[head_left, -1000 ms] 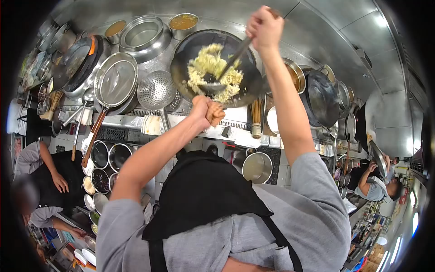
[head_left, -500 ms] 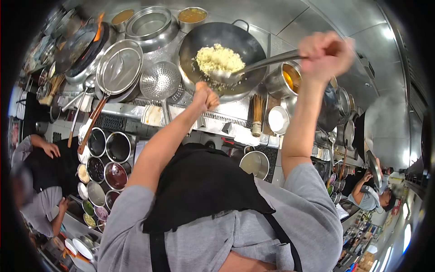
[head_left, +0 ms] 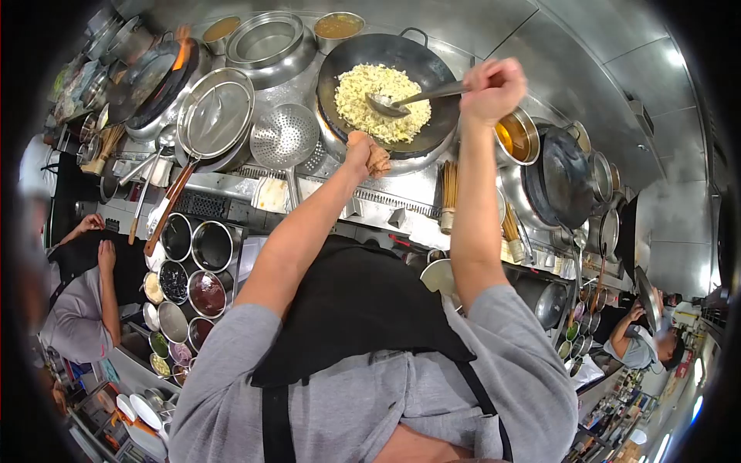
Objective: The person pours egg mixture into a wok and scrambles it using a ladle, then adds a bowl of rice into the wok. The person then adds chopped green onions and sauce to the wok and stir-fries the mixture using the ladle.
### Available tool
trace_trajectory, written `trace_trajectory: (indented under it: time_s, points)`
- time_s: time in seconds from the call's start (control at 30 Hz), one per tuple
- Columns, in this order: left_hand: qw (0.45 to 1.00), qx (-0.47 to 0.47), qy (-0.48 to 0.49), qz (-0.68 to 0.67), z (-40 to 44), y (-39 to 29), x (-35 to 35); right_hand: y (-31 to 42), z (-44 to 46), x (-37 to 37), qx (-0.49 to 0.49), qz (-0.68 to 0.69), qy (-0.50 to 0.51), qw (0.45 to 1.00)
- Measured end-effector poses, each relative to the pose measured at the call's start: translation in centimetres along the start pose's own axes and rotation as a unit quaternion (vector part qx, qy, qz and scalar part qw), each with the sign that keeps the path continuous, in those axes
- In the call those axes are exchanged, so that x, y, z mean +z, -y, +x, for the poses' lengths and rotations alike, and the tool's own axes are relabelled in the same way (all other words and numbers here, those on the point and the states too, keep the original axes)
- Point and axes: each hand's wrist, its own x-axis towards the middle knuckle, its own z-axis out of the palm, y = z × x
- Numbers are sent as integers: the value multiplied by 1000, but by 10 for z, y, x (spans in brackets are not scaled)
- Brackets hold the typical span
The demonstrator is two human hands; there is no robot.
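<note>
In the head view, a dark wok (head_left: pixel 441 73) holds yellowish fried rice (head_left: pixel 363 86) spread across its bottom. My left hand (head_left: pixel 361 152) is closed at the wok's near rim, with a brownish folded cloth (head_left: pixel 378 162) at its fingers; the grip point itself is hidden. My right hand (head_left: pixel 494 91), a fist, grips the end of a metal ladle (head_left: pixel 428 94). The ladle's bowl rests in the rice near the middle of the wok. At the wok's far side a loop handle stands up.
A perforated skimmer (head_left: pixel 284 137) and a mesh strainer (head_left: pixel 216 114) lie left of the wok. On the right are a pot of amber liquid (head_left: pixel 519 137) and a bamboo brush (head_left: pixel 448 193). Ingredient pots (head_left: pixel 207 293) stand lower left. Co-workers (head_left: pixel 81 285) are at both sides.
My right hand has come left and the ladle's bowl has turned over in the rice. The rice, heaped before, now lies spread out. My left hand stays at the wok's near rim.
</note>
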Motion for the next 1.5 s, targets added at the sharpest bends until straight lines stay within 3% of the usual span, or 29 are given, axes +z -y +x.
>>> trace_trajectory:
  time_s: [0.07,0.17,0.23,0.3,0.37,0.43,0.57,0.6,0.63,0.73,0.77,0.87,0.9,0.93,0.97,1.03,1.07,1.17,1.27,1.33,1.4,1.43,1.47,1.5]
  points:
    - [999,30,-25,-2,10,1,2,25,7,16,-3,47,14,999]
    - [999,16,-39,10,19,15,-11,-20,-39,23,-110,-3,60,992]
    - [999,-26,8,37,5,1,-10,-68,-57,-3,16,-23,162,986]
    - [997,-33,-34,57,1,-2,-11,-60,-17,5,-21,-83,66,994]
    - [998,-34,-25,55,-31,-5,-2,-8,18,19,45,-80,45,995]
    - [999,-17,-18,34,-18,-1,-4,0,16,16,-30,-17,73,997]
    - [995,-13,-91,44,25,15,-7,-66,-34,-8,-96,-66,102,988]
    - [992,-15,-112,54,25,13,-2,-67,-26,-7,-59,-53,98,992]
    - [989,-18,-134,64,27,14,-1,-62,-17,-4,-20,-42,93,995]
    - [999,-10,-15,29,34,19,-19,-3,4,9,73,22,94,993]
    - [998,13,-50,31,27,12,-8,14,7,16,94,52,105,989]
    - [988,55,-139,27,-1,12,17,16,-43,17,-5,54,174,983]
    - [987,62,-149,26,6,14,13,2,-66,18,6,-9,142,990]
    - [985,69,-157,27,11,14,12,-11,-75,9,18,-54,190,980]
    - [991,55,-122,24,10,10,14,-23,-73,2,29,-100,239,965]
    - [998,16,-57,16,1,12,3,-12,-48,-6,58,-142,246,957]
    - [998,15,-58,28,10,14,-4,9,-39,-15,126,-100,228,960]
    - [990,30,-123,59,6,12,7,78,-26,-18,51,38,250,966]
    - [990,22,-127,58,14,14,3,20,-36,-54,37,-10,3,999]
    - [994,-11,-100,49,22,16,0,-8,-52,-18,28,-86,-200,976]
    - [998,-55,-29,18,29,15,-13,-8,-80,21,-16,-61,-164,984]
    - [997,-74,6,0,33,11,-12,-1,-98,37,-78,-124,-43,988]
    - [998,-59,16,5,33,8,-6,11,-116,62,-91,-113,5,989]
    - [999,-48,24,9,28,8,-2,-6,-130,61,-109,-208,14,972]
